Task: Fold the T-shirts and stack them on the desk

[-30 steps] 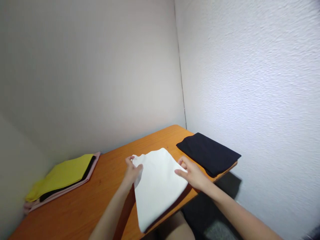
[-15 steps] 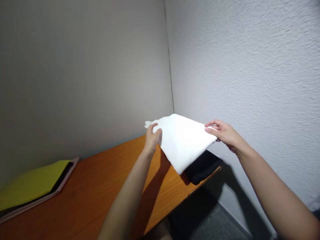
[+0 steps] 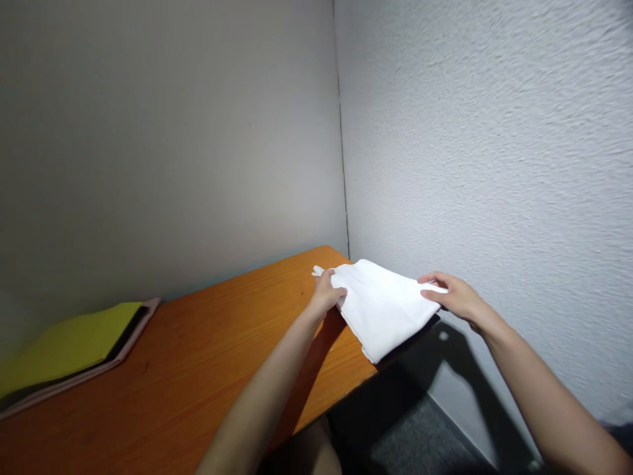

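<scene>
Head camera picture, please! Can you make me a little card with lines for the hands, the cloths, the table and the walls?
Left hand: holding the left side of a white folded fabric cloth
Right hand: pinching the white cloth's right edge between thumb and fingers
Stack at far left: yellow folded cloth on top, black cloth and pale pink cloth below
Table: orange-brown wood
Walls: smooth grey wall behind, rough whitish wall on the right
</scene>
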Action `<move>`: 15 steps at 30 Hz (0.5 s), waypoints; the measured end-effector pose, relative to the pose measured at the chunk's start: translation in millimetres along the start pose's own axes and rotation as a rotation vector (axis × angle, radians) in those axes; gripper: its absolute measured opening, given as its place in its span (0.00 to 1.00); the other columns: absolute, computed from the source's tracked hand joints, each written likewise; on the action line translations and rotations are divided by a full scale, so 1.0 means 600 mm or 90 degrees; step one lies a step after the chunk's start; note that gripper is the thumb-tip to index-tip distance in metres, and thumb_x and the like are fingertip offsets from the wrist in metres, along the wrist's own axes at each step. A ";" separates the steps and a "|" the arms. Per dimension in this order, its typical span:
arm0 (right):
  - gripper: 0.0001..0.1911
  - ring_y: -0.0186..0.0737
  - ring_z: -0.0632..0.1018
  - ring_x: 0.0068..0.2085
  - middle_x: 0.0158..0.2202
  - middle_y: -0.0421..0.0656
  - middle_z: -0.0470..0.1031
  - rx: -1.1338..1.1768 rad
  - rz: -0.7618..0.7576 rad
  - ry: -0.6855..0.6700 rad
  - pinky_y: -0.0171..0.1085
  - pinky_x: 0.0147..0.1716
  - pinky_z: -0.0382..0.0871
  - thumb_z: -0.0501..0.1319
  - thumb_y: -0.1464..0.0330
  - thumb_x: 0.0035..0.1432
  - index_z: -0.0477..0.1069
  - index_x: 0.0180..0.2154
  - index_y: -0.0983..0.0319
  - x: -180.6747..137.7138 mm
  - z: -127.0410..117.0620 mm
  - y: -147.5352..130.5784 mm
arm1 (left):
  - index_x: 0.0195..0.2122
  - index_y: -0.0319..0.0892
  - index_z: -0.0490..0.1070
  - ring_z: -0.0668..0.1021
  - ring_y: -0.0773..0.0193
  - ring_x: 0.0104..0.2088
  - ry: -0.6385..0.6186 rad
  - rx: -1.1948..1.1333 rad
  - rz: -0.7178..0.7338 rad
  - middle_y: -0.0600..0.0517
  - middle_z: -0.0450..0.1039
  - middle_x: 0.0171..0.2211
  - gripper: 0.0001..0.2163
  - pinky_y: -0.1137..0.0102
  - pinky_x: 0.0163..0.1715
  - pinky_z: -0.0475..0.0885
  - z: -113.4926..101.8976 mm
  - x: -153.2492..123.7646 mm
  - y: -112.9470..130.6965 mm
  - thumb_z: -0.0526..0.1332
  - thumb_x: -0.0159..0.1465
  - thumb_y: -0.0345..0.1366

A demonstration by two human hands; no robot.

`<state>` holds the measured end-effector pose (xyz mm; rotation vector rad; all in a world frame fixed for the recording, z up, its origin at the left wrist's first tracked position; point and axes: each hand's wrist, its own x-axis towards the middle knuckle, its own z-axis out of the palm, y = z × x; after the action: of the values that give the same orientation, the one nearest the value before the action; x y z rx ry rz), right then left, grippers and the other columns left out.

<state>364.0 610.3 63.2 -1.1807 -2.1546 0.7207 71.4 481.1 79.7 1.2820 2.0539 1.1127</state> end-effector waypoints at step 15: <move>0.24 0.55 0.57 0.65 0.61 0.53 0.64 -0.133 -0.263 -0.088 0.52 0.60 0.52 0.54 0.57 0.61 0.69 0.56 0.58 0.059 0.197 -0.116 | 0.68 0.22 0.35 0.38 0.47 0.69 -0.170 0.328 0.243 0.33 0.34 0.70 0.40 0.54 0.68 0.34 0.116 -0.158 0.014 0.36 0.68 0.55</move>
<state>226.6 587.0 37.6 -0.7563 -2.5303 0.4121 169.7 425.3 45.4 2.0157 2.0056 0.5107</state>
